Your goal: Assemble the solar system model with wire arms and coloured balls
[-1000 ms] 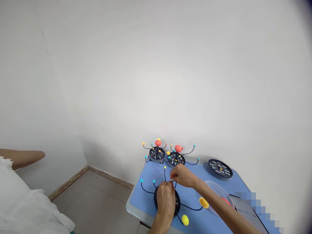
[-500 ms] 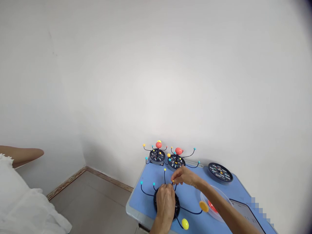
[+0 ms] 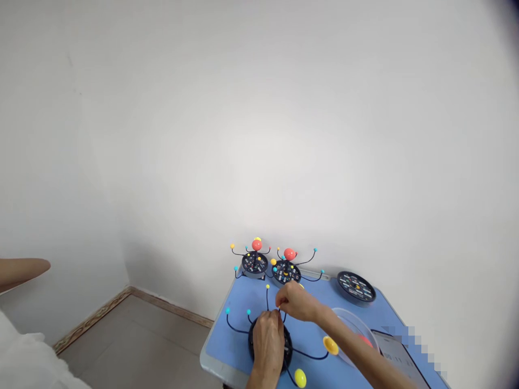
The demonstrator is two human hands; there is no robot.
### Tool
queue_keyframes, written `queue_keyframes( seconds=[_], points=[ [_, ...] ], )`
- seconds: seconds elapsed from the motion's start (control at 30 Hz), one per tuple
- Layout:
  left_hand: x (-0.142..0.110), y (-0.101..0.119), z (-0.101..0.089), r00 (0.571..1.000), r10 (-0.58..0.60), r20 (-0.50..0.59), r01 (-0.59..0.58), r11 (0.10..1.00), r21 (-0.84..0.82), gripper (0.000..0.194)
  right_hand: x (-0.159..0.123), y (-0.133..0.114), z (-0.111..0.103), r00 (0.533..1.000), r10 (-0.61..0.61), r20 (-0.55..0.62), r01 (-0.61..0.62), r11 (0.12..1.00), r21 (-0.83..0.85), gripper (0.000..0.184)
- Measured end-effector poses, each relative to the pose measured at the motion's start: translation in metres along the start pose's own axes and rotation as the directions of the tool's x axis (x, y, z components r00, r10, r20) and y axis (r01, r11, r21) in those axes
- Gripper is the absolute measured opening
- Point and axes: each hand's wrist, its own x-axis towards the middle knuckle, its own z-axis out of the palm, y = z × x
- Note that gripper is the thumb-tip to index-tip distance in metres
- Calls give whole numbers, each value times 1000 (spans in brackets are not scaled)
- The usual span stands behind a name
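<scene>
Fingers of the right hand (image 3: 298, 301) pinch together on a small yellow bead (image 3: 279, 308) atop a wire arm, while the left hand (image 3: 266, 343) wraps over the black base (image 3: 287, 351) of a planet model on the blue table (image 3: 219, 337).

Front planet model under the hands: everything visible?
The front planet model has a round dark base, thin curved black wire arms tipped with small cyan and yellow beads, one with a larger yellow ball. It sits on the blue tabletop. The left hand covers most of the base; right fingertips touch a central wire.
</scene>
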Motion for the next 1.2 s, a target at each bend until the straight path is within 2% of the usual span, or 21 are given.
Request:
queue_keyframes(
  seconds=[0.17, 0.53, 0.77, 0.93, 1.07, 1.2],
  points=[
    [0, -5, 7, 1000, 21, 0, -21, 999, -38, 35, -7, -17, -2, 1000, 22, 8, -20, 975, -223, 33],
    [3, -17, 20, 997, 69, -34, -73, 989, -129, 37, -8, -31, -6, 993, 100, 69, -59, 892, -447, 22],
    [7, -19, 23, 995, 85, -54, -91, 987, -133, 35, -9, -37, -9, 989, 116, 95, -60, 888, -456, 22],
    [6, -19, 22, 992, 105, -77, -112, 989, -100, 38, -16, -34, -14, 992, 122, 34, -99, 913, -395, 20],
    [4, -18, 22, 988, 116, -103, -124, 990, -73, 43, -31, -22, -36, 991, 102, -89, -126, 940, -318, 24],
    [3, -16, 22, 984, 130, -123, -140, 988, -69, 49, -53, 2, -66, 974, 128, -186, -174, 950, -261, 24]
  ],
)
